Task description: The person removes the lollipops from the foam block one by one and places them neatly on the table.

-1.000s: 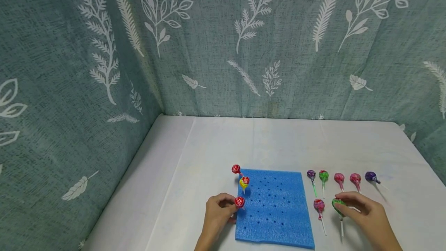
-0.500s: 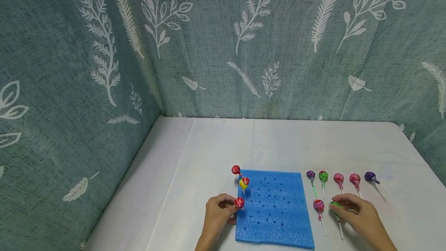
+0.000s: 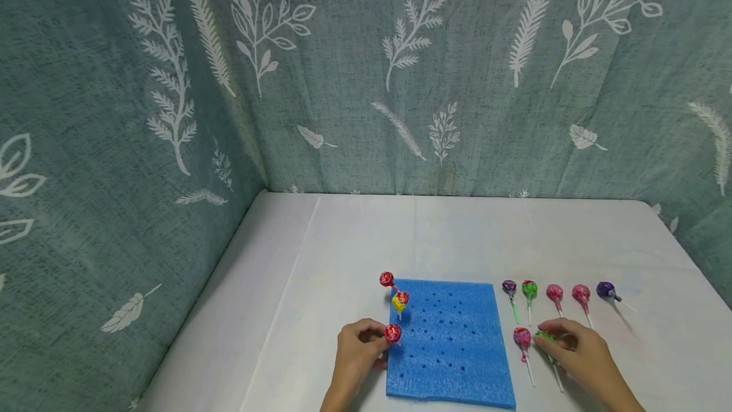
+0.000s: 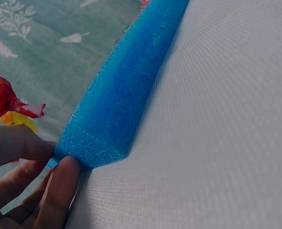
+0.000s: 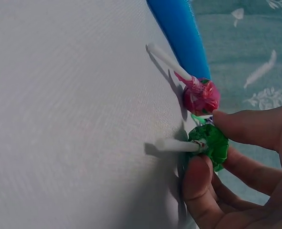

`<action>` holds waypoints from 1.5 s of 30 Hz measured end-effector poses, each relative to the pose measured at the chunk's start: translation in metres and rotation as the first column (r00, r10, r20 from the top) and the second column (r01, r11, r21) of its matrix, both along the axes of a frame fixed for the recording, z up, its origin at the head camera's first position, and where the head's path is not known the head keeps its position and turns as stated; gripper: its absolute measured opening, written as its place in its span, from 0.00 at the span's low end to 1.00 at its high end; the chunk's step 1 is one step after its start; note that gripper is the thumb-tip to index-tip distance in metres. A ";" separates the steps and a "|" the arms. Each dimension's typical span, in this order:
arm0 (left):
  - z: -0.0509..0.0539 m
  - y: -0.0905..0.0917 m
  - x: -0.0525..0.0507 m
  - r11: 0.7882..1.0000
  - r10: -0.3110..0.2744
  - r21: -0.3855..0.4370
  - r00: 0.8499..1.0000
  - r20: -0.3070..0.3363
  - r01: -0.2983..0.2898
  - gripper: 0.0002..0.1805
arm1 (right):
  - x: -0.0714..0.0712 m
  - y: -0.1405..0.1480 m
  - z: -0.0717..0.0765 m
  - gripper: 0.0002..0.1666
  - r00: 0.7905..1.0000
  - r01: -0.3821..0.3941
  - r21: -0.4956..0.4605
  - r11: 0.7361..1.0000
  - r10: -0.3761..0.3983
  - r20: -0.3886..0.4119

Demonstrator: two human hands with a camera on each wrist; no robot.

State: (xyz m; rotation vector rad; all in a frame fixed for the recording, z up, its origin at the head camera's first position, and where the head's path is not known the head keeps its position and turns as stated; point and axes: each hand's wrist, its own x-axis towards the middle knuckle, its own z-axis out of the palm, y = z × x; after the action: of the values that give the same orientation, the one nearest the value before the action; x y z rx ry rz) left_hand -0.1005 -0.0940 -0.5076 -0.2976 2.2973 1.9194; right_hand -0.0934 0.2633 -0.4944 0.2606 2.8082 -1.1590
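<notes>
My left hand holds the left edge of a blue foam block dotted with small holes. In the left wrist view the thumb and fingers pinch the foam's corner. Three lollipops stand in that left side: a red one, a yellow-and-red one and another red one beside the hand. My right hand pinches a green lollipop by its wrapped head, its white stick pointing toward me. Just left of it lies a pink lollipop, close to the fingers but apart.
Behind the right hand several lollipops lie in a row: a purple one, a green-and-red one, two pink ones and a dark purple one. A white cloth covers the table. A patterned curtain hangs behind and at left.
The right hand has moved a little left with the green lollipop, nearer the pink one. The left hand stays on the foam block.
</notes>
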 end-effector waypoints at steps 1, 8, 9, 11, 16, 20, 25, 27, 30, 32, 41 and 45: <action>0.000 0.000 0.000 1.000 0.001 0.007 1.000 -0.003 -0.001 0.06 | 0.000 0.000 0.000 0.23 1.000 -0.003 -0.004 1.000 0.003 0.005; 0.001 0.001 0.001 0.999 0.000 0.039 1.000 -0.027 0.001 0.07 | -0.001 0.001 0.004 0.22 1.000 -0.013 -0.010 1.000 0.013 0.022; 0.001 0.001 0.000 0.999 0.000 0.037 1.000 -0.026 0.001 0.06 | -0.001 0.001 0.005 0.21 1.000 -0.013 -0.010 1.000 0.013 0.021; 0.001 0.002 0.000 1.000 0.001 0.030 1.000 -0.019 0.000 0.06 | -0.002 0.002 0.006 0.20 1.000 -0.010 -0.002 1.000 0.010 0.020; 0.002 0.001 0.000 1.000 -0.002 0.025 1.000 -0.012 0.003 0.06 | -0.003 0.004 0.008 0.19 1.000 -0.007 -0.003 1.000 0.007 0.030; 0.002 0.000 0.001 1.000 -0.005 0.026 1.000 -0.017 0.005 0.06 | -0.003 0.003 0.008 0.18 0.998 -0.031 -0.027 0.999 0.032 0.053; 0.002 0.000 0.000 1.000 -0.006 0.019 1.000 -0.012 0.006 0.06 | -0.004 0.004 0.006 0.17 0.998 -0.042 0.006 0.999 0.042 0.038; 0.002 0.000 0.000 1.000 -0.006 0.017 1.000 -0.010 0.006 0.06 | -0.005 0.004 0.005 0.17 0.999 -0.040 0.017 0.999 0.039 0.036; 0.001 -0.001 0.000 1.000 -0.009 0.015 1.000 -0.012 0.009 0.06 | -0.005 0.005 0.006 0.18 0.999 -0.039 0.022 0.999 0.039 0.039; 0.000 -0.001 0.000 1.000 -0.008 0.014 1.000 -0.013 0.008 0.06 | -0.005 0.005 0.006 0.19 0.998 -0.040 0.019 0.999 0.039 0.041; 0.001 0.000 0.001 1.000 -0.004 0.022 1.000 -0.023 0.005 0.06 | -0.004 0.007 0.011 0.23 0.999 -0.050 0.050 0.997 0.050 0.015; 0.002 0.000 0.001 1.000 -0.001 0.025 1.000 -0.021 0.002 0.06 | -0.004 0.007 0.016 0.21 0.997 -0.070 0.069 0.995 0.072 -0.031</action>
State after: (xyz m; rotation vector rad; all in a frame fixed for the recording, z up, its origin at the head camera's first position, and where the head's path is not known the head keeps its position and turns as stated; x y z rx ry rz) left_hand -0.0997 -0.0936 -0.5059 -0.2745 2.2839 1.9576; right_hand -0.0977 0.2698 -0.4785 0.1467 2.8643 -1.0642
